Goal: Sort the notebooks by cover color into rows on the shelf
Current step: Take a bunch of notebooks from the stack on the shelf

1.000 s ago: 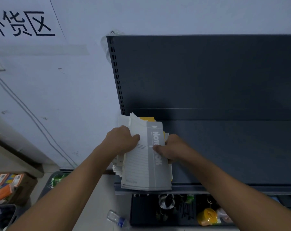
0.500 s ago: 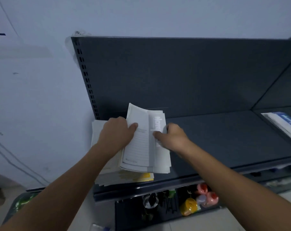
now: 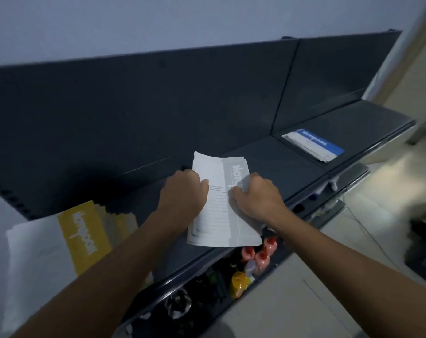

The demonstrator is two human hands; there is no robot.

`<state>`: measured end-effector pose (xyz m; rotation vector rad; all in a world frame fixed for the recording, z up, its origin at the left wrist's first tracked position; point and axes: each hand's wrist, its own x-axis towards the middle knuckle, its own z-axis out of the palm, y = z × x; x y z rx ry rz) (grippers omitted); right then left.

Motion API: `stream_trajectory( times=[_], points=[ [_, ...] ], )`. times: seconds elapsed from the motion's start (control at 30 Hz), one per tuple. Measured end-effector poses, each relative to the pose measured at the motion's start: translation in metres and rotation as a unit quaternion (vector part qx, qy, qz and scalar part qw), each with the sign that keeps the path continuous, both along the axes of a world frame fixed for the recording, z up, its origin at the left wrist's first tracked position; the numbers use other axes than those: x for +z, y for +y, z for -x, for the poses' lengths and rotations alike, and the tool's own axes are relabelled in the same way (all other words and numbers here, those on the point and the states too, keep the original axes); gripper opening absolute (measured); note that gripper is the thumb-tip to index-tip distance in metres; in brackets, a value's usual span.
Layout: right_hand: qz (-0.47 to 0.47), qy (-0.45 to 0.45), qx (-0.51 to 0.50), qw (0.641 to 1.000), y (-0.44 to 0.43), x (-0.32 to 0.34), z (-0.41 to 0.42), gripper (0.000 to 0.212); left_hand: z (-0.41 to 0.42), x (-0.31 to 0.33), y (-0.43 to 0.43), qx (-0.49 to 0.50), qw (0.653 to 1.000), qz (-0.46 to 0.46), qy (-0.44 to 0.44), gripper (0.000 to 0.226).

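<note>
At the far left end of the dark grey shelf (image 3: 287, 164) lies an untidy pile of notebooks (image 3: 36, 252). The yellow-banded notebook (image 3: 82, 240) lies on top of it, white lettering running along the band, and more yellow and pale edges fan out behind it. The person's left forearm crosses in front of this pile.

The left hand (image 3: 185, 193) is curled round the left edge of a thin bundle of grey-banded notebooks (image 3: 219, 211), its thumb lying on the lined white part of the top cover. The bundle sits near the middle of the shelf, well apart from the yellow pile. Its far corner curls upward and its near edge juts past the shelf's front lip. I cannot tell whether it rests on the shelf or is held just above it. The right hand (image 3: 255, 198) grips the bundle's right edge, thumb pressed on the grey band and covering part of the lettering.

Below the front lip, on a lower level, stand pink bottles (image 3: 260, 254) and, just beside them, a yellow-topped container (image 3: 238, 280) among darker items too dim to name.

Further right, past the seam in the back panel, a small stack topped by a blue-banded notebook (image 3: 314, 145) lies flat on the next shelf section, well apart from both hands. A pale floor (image 3: 304, 276) shows at the lower right.
</note>
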<state>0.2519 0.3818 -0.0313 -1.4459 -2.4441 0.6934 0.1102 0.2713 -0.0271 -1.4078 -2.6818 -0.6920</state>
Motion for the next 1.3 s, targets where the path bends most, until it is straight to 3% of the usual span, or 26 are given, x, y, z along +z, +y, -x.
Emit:
stream_trajectory(
  times=[0.53,1.07,1.3],
  points=[
    [-0.054,-0.039,-0.124,0.99,0.259,0.002,-0.189,0.033,-0.171,0.004,0.299,-0.122,0.991,0.046,0.022,0.039],
    [-0.007,-0.039,-0.237,0.971,0.461,-0.006,-0.264,0.03,-0.227,-0.021,0.547,-0.222,0.975,0.0,-0.031,0.045],
    [0.046,-0.013,-0.247,0.968,0.535,-0.002,-0.292,0.05,-0.249,-0.024,0.638,-0.251,0.968,-0.001,0.002,0.045]
  ],
)
